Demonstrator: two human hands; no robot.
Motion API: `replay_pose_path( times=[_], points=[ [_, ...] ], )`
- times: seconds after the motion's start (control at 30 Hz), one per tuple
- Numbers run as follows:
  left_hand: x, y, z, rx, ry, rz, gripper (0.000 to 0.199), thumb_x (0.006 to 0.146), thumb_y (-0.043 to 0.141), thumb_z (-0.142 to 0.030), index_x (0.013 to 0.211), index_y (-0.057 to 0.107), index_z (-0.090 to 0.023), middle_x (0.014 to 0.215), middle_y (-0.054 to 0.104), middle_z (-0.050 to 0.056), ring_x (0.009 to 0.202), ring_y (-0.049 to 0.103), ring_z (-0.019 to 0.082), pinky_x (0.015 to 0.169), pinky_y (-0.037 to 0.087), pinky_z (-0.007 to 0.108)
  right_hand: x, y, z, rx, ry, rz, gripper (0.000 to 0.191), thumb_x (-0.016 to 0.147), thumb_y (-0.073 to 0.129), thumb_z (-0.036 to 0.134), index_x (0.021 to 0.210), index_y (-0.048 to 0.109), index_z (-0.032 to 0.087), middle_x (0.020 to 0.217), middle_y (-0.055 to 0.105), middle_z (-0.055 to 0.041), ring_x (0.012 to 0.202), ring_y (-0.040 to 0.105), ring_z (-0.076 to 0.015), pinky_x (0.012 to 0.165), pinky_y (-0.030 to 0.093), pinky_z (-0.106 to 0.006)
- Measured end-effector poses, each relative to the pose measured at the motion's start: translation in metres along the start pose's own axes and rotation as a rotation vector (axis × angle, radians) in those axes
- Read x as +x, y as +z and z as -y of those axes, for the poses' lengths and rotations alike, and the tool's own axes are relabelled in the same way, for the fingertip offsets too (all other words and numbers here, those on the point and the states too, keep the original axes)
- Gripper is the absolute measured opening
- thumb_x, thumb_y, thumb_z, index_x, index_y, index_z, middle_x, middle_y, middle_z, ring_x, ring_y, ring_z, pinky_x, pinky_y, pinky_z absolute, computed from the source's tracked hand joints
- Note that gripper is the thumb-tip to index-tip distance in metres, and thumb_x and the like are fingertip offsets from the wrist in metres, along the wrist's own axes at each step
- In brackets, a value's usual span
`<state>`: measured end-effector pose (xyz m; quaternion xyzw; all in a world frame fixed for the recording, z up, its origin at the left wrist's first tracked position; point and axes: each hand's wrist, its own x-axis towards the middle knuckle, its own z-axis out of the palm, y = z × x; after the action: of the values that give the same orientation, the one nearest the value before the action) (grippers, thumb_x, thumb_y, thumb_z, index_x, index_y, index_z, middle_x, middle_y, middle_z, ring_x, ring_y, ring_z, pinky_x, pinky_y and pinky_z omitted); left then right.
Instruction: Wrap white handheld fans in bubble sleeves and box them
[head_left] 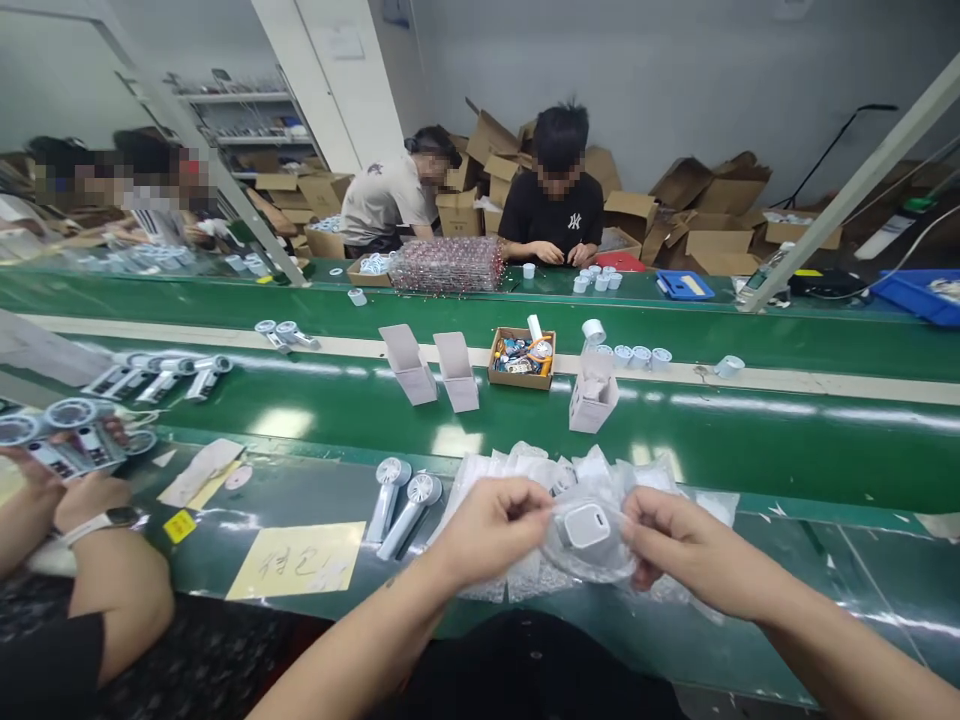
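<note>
Head view: my left hand (499, 530) and right hand (675, 540) pinch opposite sides of a clear bag (564, 565), held up over the bench (795, 580). A white piece (587, 524) appears to be inside, so that much looks done; I cannot tell if it is sealed. More bags (529, 467) lie heaped behind. Two fans (409, 515) at left lie unbagged, so work seems left.
</note>
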<state>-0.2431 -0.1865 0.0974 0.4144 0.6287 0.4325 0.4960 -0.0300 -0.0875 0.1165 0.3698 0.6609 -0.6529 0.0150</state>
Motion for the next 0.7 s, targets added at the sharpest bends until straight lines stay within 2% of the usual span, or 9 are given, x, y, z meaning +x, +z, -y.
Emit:
replay_pose_path(
  times=[0.13, 0.2, 0.27, 0.37, 0.43, 0.5, 0.57, 0.63, 0.7],
  points=[
    [0.003, -0.035, -0.018, -0.022, 0.092, -0.111, 0.016, 0.069, 0.064, -0.030, 0.073, 0.069, -0.016, 0.055, 0.055, -0.001, 0.048, 0.044, 0.009, 0.046, 0.036, 0.021, 0.026, -0.007, 0.034, 0.160, -0.109, 0.004, 0.028, 0.078, 0.066, 0.042, 0.071, 0.050, 0.020, 0.056, 0.063, 0.0020, 0.056, 0.064, -0.0145, 0.058, 0.049, -0.027],
    [0.001, -0.053, -0.019, -0.025, 0.230, -0.170, 0.026, 0.075, 0.063, -0.037, 0.092, 0.070, -0.018, 0.069, 0.063, 0.004, 0.057, 0.053, 0.014, 0.050, 0.044, 0.025, 0.045, -0.004, 0.048, 0.273, -0.173, -0.006, 0.029, 0.076, 0.068, 0.041, 0.071, 0.050, 0.020, 0.056, 0.062, 0.0028, 0.054, 0.064, -0.0137, 0.055, 0.050, -0.026],
    [0.002, -0.067, -0.014, 0.066, 0.393, -0.185, 0.053, 0.073, 0.068, -0.042, 0.121, 0.060, -0.023, 0.102, 0.066, 0.012, 0.084, 0.062, 0.023, 0.062, 0.052, 0.031, 0.066, 0.008, 0.062, 0.368, -0.183, 0.052, 0.029, 0.074, 0.070, 0.040, 0.071, 0.050, 0.019, 0.055, 0.060, 0.0041, 0.050, 0.063, -0.0126, 0.052, 0.051, -0.025],
    [0.008, -0.074, 0.000, 0.352, 0.459, -0.072, 0.105, 0.058, 0.081, -0.041, 0.147, 0.027, -0.029, 0.138, 0.048, 0.016, 0.116, 0.053, 0.034, 0.083, 0.053, 0.042, 0.101, 0.037, 0.077, 0.533, -0.157, 0.210, 0.029, 0.069, 0.073, 0.036, 0.070, 0.050, 0.019, 0.054, 0.058, 0.0057, 0.047, 0.059, -0.0099, 0.052, 0.054, -0.026],
    [0.015, -0.075, 0.012, 0.429, 0.406, -0.122, 0.092, 0.065, 0.076, -0.037, 0.145, 0.031, -0.029, 0.137, 0.051, 0.014, 0.117, 0.054, 0.032, 0.090, 0.050, 0.043, 0.127, 0.052, 0.083, 0.639, -0.156, 0.273, 0.028, 0.069, 0.072, 0.035, 0.070, 0.049, 0.018, 0.055, 0.057, 0.0055, 0.050, 0.058, -0.0088, 0.059, 0.056, -0.028],
    [0.022, -0.081, 0.022, 0.358, 0.334, -0.292, 0.057, 0.075, 0.066, -0.034, 0.129, 0.052, -0.026, 0.123, 0.062, 0.010, 0.108, 0.060, 0.027, 0.089, 0.050, 0.039, 0.157, 0.057, 0.083, 0.628, -0.207, 0.293, 0.028, 0.073, 0.068, 0.039, 0.074, 0.050, 0.018, 0.060, 0.059, 0.0040, 0.056, 0.060, -0.0096, 0.064, 0.056, -0.030],
    [0.031, -0.098, 0.031, 0.199, 0.231, -0.502, 0.032, 0.074, 0.065, -0.036, 0.103, 0.066, -0.022, 0.097, 0.070, 0.007, 0.087, 0.065, 0.023, 0.077, 0.053, 0.033, 0.194, 0.050, 0.080, 0.385, -0.345, 0.214, 0.025, 0.079, 0.062, 0.041, 0.081, 0.054, 0.018, 0.071, 0.062, 0.0003, 0.062, 0.062, -0.0125, 0.067, 0.056, -0.034],
    [0.040, -0.123, 0.037, -0.040, 0.124, -0.702, 0.029, 0.067, 0.069, -0.042, 0.086, 0.066, -0.019, 0.072, 0.065, 0.001, 0.065, 0.061, 0.017, 0.056, 0.050, 0.026, 0.240, 0.036, 0.076, 0.002, -0.508, 0.023, 0.026, 0.079, 0.061, 0.034, 0.100, 0.057, 0.018, 0.097, 0.064, -0.0077, 0.081, 0.064, -0.0186, 0.077, 0.054, -0.040],
    [0.053, -0.147, 0.040, -0.295, 0.070, -0.847, 0.035, 0.061, 0.072, -0.043, 0.084, 0.062, -0.019, 0.062, 0.058, -0.003, 0.051, 0.052, 0.012, 0.041, 0.040, 0.020, 0.290, 0.025, 0.072, -0.233, -0.587, -0.121, 0.063, 0.066, 0.071, 0.019, 0.125, 0.048, 0.019, 0.134, 0.046, -0.0159, 0.118, 0.051, -0.0277, 0.098, 0.042, -0.047]
  ],
)
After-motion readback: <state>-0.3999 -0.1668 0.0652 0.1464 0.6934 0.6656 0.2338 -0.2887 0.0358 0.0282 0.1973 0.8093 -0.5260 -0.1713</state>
